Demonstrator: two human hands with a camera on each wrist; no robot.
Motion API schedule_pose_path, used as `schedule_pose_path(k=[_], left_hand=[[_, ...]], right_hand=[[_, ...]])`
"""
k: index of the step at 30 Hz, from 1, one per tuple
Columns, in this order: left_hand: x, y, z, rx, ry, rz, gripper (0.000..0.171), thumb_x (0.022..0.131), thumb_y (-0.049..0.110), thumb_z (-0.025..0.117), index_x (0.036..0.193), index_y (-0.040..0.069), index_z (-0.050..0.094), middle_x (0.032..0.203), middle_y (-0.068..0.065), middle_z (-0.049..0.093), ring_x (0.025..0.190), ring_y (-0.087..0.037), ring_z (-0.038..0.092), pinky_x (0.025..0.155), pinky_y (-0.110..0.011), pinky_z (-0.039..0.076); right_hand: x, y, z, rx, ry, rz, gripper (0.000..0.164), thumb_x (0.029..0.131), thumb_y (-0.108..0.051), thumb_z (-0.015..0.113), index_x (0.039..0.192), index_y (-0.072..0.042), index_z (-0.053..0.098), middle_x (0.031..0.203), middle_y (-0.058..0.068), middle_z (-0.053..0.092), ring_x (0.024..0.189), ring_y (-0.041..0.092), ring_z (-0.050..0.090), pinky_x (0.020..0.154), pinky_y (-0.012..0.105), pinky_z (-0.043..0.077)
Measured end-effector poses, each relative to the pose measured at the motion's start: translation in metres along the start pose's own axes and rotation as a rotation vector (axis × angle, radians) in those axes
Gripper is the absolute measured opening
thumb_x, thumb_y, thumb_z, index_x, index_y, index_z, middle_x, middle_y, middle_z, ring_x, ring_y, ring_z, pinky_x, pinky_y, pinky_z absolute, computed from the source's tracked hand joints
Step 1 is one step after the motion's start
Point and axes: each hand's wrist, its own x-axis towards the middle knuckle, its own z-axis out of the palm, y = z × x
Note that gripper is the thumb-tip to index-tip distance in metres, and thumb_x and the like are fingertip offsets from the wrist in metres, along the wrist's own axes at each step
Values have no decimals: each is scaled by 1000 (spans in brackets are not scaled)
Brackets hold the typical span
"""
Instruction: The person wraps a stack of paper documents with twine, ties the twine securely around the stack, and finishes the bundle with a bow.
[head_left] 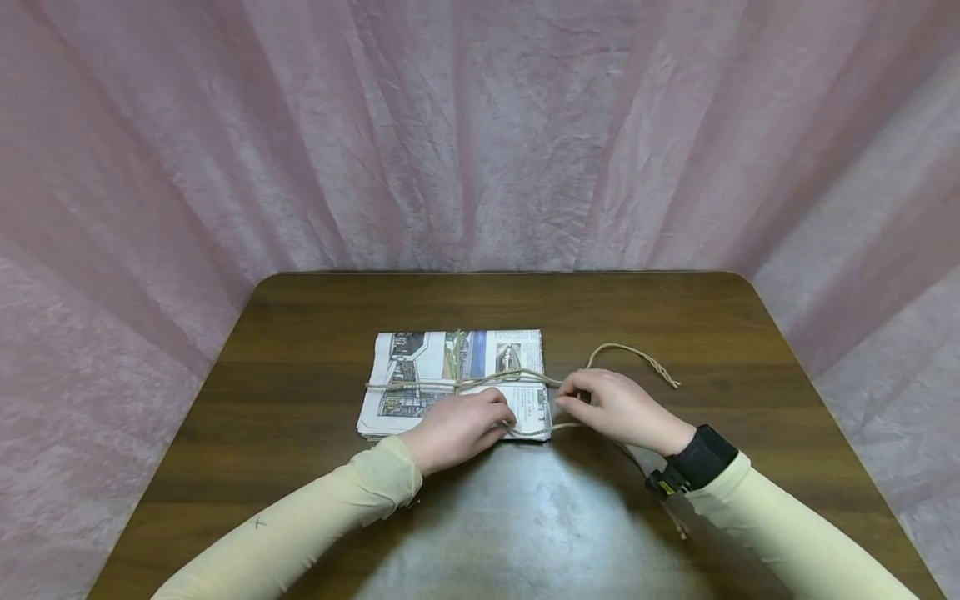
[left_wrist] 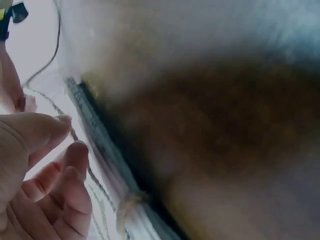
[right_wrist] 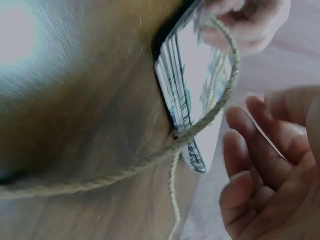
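A stack of folded newspapers (head_left: pixel 381 414) lies on the table with jute twine (head_left: pixel 420 385) crossing over its top. My left hand (head_left: pixel 465 423) is at the stack's near edge, its curled thumb and forefinger at a loose length of the twine (left_wrist: pixel 93 176) in the left wrist view. My right hand (head_left: pixel 618 407) hovers just off the stack's right side. Its fingers (right_wrist: pixel 239 187) are loosely bent with nothing between them. Past them, in the right wrist view, a twine strand (right_wrist: pixel 226 95) arcs up to the left hand (right_wrist: pixel 250 27).
One frayed twine end (head_left: pixel 663 372) lies to the right on the brown wooden table (head_left: pixel 315 312). Another end (head_left: pixel 681 527) is by the right wrist, which wears a black band (head_left: pixel 703 457). A pink curtain (head_left: pixel 480 142) hangs behind the table's far edge.
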Motion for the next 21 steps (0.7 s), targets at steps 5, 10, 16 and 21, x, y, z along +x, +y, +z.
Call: schedule_pose_path(k=[5,10,16,21], left_hand=[[-6,3,6,38,7,-7,16,96,23,73,113,24,74,102,7,62,68,-11,62,53,-26,48],[-6,7,10,26,4,-28,15,94,21,73,109,24,73,102,5,60,69,-11,60,52,-25,45],[-7,9,13,30,6,-42,6,95,22,73,100,25,72,100,6,59,78,-10,60,59,-26,49],[-9,9,13,43,16,-45,4,97,24,70,100,24,73,102,5,60,85,-11,62,64,-28,52]], right_hand=[[41,6,9,-45,41,8,9,99,-22,70,103,-16,75,89,-10,66,76,9,57,69,33,48],[75,11,22,-157,-24,3,8,95,-24,73,99,-17,75,91,-5,64,84,14,57,75,35,48],[92,6,27,-229,-73,-53,8,94,-14,71,86,-17,70,86,-3,59,86,21,54,79,38,45],[105,4,26,-240,0,-68,6,100,-11,65,101,-12,70,94,1,66,90,23,60,82,40,49]])
